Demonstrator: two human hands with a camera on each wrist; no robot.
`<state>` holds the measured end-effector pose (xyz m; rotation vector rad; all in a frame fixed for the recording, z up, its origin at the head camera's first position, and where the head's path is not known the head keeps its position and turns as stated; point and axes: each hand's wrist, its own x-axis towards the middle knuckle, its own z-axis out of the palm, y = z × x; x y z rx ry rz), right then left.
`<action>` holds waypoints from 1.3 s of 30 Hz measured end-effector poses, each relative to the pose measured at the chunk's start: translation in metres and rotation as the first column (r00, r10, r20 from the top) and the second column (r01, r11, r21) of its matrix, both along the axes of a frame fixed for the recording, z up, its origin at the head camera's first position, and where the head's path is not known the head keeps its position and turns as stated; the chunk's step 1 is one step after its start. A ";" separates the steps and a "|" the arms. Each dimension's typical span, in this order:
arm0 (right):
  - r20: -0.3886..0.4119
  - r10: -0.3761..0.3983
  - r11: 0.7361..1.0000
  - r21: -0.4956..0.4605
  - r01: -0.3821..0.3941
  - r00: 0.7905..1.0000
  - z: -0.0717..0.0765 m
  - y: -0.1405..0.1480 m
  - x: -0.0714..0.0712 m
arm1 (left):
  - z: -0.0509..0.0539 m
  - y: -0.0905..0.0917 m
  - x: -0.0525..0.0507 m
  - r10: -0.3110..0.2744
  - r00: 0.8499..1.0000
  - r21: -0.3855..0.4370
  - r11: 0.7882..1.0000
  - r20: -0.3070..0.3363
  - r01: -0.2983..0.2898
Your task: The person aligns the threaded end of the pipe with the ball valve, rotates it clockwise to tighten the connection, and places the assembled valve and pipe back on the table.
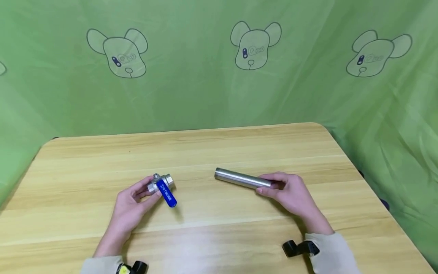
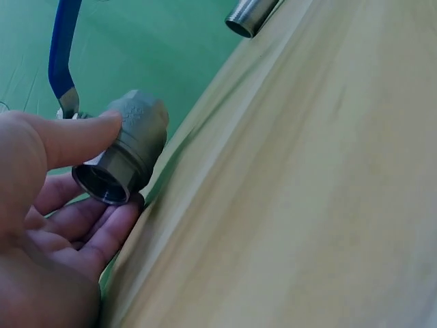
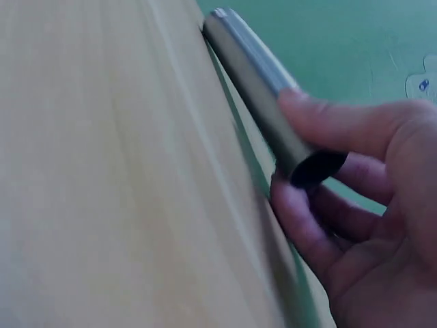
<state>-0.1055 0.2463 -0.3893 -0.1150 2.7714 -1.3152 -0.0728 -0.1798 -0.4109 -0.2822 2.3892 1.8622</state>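
My left hand (image 1: 131, 203) grips a metal ball valve (image 2: 140, 130) by one end, thumb on the near side and fingers beneath. The valve's blue lever handle (image 1: 167, 193) slants toward the front right, and its threaded opening faces back to the palm in the left wrist view. On the right, my right hand (image 1: 291, 192) pinches a steel pipe (image 1: 239, 178) near its right end between thumb and fingers. The pipe's far end points left, toward the valve, with a wide gap between the two. In the right wrist view the pipe's near end (image 3: 317, 169) looks dark and hollow.
A light wooden table (image 1: 191, 152) lies under both hands, its right edge sloping toward me. Green cloth (image 1: 191, 95) with printed bear-like heads hangs behind and at the sides. Each wrist carries a small black camera mount (image 1: 299, 249).
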 end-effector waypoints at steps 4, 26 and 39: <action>0.093 0.018 0.984 -0.179 -0.001 0.996 -0.005 -0.001 0.001 | 0.000 0.001 0.001 -0.031 1.000 0.068 0.997 0.005 0.030; 0.106 0.106 0.788 -0.615 -0.018 0.989 -0.011 -0.039 0.003 | 0.007 0.027 0.009 -0.173 0.984 0.178 0.968 -0.032 0.176; 0.113 0.107 0.808 -0.589 -0.020 0.988 -0.015 -0.040 0.002 | 0.001 0.032 0.009 -0.220 0.973 0.194 0.954 -0.065 0.229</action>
